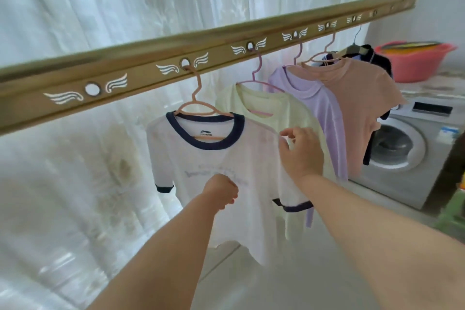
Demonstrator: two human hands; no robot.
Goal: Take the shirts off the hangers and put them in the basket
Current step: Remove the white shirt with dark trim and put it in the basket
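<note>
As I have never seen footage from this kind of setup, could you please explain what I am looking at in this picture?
There is no machine here: a person wears one wide-angle camera on the head, so the single picture looks forward and down along both bare arms. In front runs a golden rail with holes, before a white curtain. From the holes hang hangers carrying a white shirt with navy trim, then a pale yellow shirt, a lilac shirt and a peach shirt. The right hand pinches the white shirt's shoulder; the left hand is curled on its front and seems to grip the cloth. At far right stand a washing machine and a pink tub.
</note>
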